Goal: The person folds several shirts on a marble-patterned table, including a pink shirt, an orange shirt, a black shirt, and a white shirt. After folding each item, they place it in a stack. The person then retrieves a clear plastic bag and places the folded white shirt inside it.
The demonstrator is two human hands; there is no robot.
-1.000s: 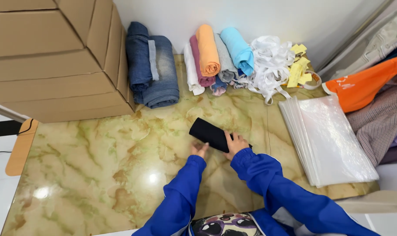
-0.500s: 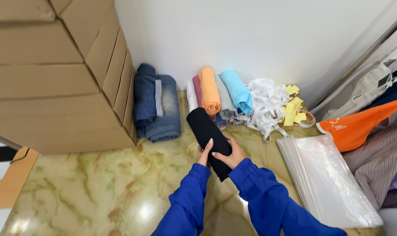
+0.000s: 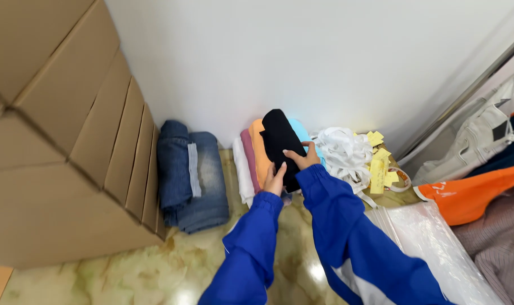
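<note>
Setting down step, as it seems. Black rolled cloth bundle [image 3: 280, 144] gripped by closed fingers of left hand [image 3: 275, 179] and right hand [image 3: 303, 157], over orange rolled cloth [image 3: 258, 148] and light blue rolled cloth [image 3: 300, 131]. Next: careful lowering into the row near white wall [image 3: 302, 62].

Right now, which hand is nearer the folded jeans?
Left. The left hand grips the black rolled garment on its jeans-facing side, apart from the folded jeans. The right hand holds the roll's far side, farther away.
</note>
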